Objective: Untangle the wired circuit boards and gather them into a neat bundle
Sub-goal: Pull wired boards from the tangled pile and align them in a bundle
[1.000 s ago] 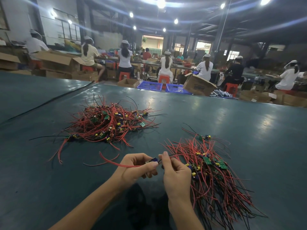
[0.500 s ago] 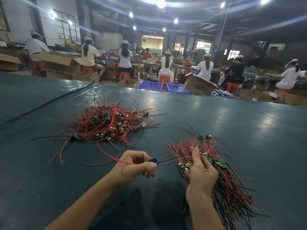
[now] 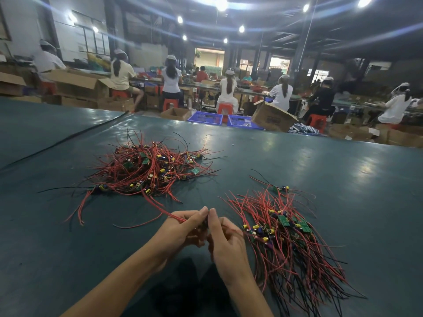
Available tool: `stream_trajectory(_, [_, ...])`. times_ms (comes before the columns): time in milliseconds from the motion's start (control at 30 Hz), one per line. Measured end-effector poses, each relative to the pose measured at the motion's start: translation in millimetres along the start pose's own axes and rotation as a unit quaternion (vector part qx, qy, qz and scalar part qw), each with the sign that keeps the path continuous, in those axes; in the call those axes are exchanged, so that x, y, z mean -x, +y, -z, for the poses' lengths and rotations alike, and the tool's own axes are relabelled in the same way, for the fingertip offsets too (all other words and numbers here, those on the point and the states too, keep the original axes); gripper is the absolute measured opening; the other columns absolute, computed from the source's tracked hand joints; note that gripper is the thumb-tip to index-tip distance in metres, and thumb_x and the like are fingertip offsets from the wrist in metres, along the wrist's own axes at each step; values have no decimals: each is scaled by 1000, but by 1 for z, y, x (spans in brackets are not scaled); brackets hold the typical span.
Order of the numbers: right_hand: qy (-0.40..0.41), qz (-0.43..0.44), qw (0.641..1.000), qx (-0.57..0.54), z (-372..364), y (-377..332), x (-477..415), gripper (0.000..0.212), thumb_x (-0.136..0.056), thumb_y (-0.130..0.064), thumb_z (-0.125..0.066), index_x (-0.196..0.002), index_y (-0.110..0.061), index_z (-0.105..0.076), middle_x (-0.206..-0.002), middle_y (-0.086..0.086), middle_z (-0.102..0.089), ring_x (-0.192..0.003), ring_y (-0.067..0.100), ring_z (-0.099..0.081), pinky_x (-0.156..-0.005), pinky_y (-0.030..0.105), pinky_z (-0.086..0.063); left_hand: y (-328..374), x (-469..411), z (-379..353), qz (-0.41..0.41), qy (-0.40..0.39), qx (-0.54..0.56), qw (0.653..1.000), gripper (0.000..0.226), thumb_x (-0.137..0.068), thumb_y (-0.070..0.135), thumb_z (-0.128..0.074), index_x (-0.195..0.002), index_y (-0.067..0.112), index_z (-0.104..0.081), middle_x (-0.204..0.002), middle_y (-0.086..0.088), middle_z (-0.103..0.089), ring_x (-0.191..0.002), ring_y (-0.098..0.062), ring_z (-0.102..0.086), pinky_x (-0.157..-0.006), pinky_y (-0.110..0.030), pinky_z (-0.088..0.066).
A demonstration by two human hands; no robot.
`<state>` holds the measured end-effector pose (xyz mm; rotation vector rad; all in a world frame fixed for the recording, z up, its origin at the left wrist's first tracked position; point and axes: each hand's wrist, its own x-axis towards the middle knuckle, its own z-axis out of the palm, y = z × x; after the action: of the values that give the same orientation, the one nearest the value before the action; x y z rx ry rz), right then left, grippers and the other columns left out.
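Back together: the right hand (image 3: 226, 243), half a sec ago over at the sorted bundle (image 3: 286, 239), now sits beside the left hand (image 3: 180, 227), fingertips touching. Both grips are pinched closed on one wired board (image 3: 175, 216), mostly hidden btwn the fingers, its red leads trailing left toward the tangled pile (image 3: 148, 170). Pile and bundle lie unchanged on the dark green counter (image 3: 343, 179), the bundle just right of the hands. Behind: workers (image 3: 229, 88) in white caps on red stools (image 3: 225, 109), cardboard boxes (image 3: 272, 116), blue crates (image 3: 204, 117), bright ceiling lamps.
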<state>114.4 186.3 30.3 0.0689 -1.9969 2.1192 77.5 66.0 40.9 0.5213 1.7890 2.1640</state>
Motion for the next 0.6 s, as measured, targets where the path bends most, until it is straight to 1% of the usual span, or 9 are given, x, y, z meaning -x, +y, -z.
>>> stream_trajectory(67, [-22, 15, 1000, 0, -1, 2, 1, 57, -89, -51, -47, -81, -1, -72, -78, 13, -73, -81, 27, -71, -79, 37, -58, -1, -1, -3, -4, -13, -27, 1000, 46, -82, 54, -54, -68, 15, -73, -63, -5, -62, -57, -13, -57, -56, -22, -47])
stream_trajectory(167, [-23, 25, 998, 60, 0, 4, 1, 53, -96, -48, -41, -72, -15, -76, -75, 6, -74, -77, 18, -71, -77, 33, -57, -2, -3, -1, -10, 20, -83, 996, 62, -82, 62, -47, -63, 6, -68, -62, -12, -62, -58, -19, -59, -60, -27, -51])
stream_trajectory(233, [-18, 0, 995, 103, 1, 7, -1, 62, -97, -48, -41, -72, -3, -73, -73, 16, -71, -75, 28, -69, -77, 41, -57, -5, -4, 4, -28, 47, -134, 989, 75, -83, 64, -43, -66, -6, -62, -62, -17, -62, -60, -23, -60, -66, -33, -50])
stream_trajectory(267, [-15, -24, 994, 110, 1, 8, -2, 66, -96, -50, -41, -72, 4, -70, -71, 19, -70, -72, 30, -68, -76, 42, -56, -7, -5, 6, -35, 63, -159, 985, 76, -84, 65, -41, -66, -6, -63, -62, -18, -63, -60, -23, -61, -67, -34, -50])
stream_trajectory(367, [25, -79, 990, 112, 6, 9, -5, 72, -98, -50, -39, -64, 9, -63, -62, 15, -65, -61, 25, -63, -67, 40, -54, -11, -9, 15, -26, 105, -188, 976, 70, -84, 65, -37, -64, 7, -71, -63, -12, -69, -61, -21, -65, -66, -31, -51])
stream_trajectory(400, [46, -92, 989, 107, 9, 8, -7, 72, -99, -49, -39, -61, 6, -65, -59, 14, -67, -58, 21, -64, -60, 34, -55, -12, -10, 18, -20, 115, -188, 975, 68, -85, 64, -37, -64, 10, -73, -64, -11, -70, -61, -21, -65, -67, -32, -51])
stream_trajectory(467, [86, -112, 987, 78, 15, 6, -8, 70, -100, -48, -38, -55, -5, -70, -51, 5, -65, -43, 9, -56, -45, 22, -44, -14, -12, 27, -34, 144, -219, 965, 67, -88, 65, -34, -70, 14, -75, -68, -6, -72, -65, -18, -66, -70, -36, -52])
stream_trajectory(533, [130, -128, 983, 26, 20, 3, -9, 66, -100, -48, -39, -58, -8, -71, -49, 2, -62, -37, 6, -47, -38, 20, -36, -16, -11, 39, -79, 206, -312, 924, 69, -88, 72, -29, -79, 21, -74, -78, 4, -73, -77, -11, -66, -77, -35, -51])
stream_trajectory(600, [185, -145, 971, -48, 25, 2, -12, 60, -99, -50, -42, -68, -7, -71, -49, -1, -60, -36, 6, -43, -35, 19, -32, -16, -11, 53, -98, 250, -477, 837, 64, -89, 70, -29, -98, 23, -71, -106, 6, -69, -103, -13, -59, -90, -37, -46])
